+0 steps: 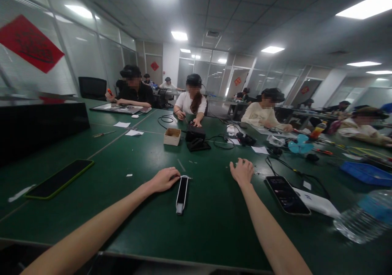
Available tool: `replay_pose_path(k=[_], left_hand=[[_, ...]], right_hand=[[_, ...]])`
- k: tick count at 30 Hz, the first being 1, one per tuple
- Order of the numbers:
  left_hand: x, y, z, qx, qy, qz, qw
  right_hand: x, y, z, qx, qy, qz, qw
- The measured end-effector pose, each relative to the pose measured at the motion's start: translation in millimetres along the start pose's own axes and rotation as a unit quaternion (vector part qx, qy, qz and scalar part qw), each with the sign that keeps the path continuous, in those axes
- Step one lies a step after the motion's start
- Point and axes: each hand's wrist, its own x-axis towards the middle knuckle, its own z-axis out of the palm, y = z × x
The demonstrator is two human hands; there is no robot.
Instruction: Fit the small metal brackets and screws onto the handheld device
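Observation:
My left hand (165,179) rests on the green table with its fingers bent together, tips against the upper end of a slim device (183,193) with a white frame and black face. A small thin piece sticks out to the right of that end. Farther right, my right hand (242,171) is palm down with its fingers apart. Small shiny screws or bits, too small to tell, lie around its fingertips. Just beyond the device are a thin clear strip (181,165) and a few tiny scraps.
To the right lie a phone (288,195), a white power bank (317,201), a cable and a water bottle (364,220). A green-edged phone (63,179) is at left. Ahead are a cardboard box (172,137), a blue fan (300,145), a blue tray (367,173) and co-workers.

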Motion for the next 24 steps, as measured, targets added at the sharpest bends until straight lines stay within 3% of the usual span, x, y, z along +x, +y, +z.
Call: replay_pose_path(k=[3, 12, 24], left_hand=[[0.2, 0.6, -0.8, -0.002, 0.000, 0.002, 1.000], [3.5, 7.6, -3.1, 0.013, -0.004, -0.011, 1.000], [12.2, 17.6, -3.6, 0.019, -0.016, -0.038, 0.999]], right_hand=[[9.3, 19.4, 5.0, -0.043, 0.016, 0.043, 0.998], [31.1, 38.6, 19.1, -0.032, -0.081, 0.159, 0.983], [42.3, 48.7, 13.9, -0.016, -0.181, 0.126, 0.975]])
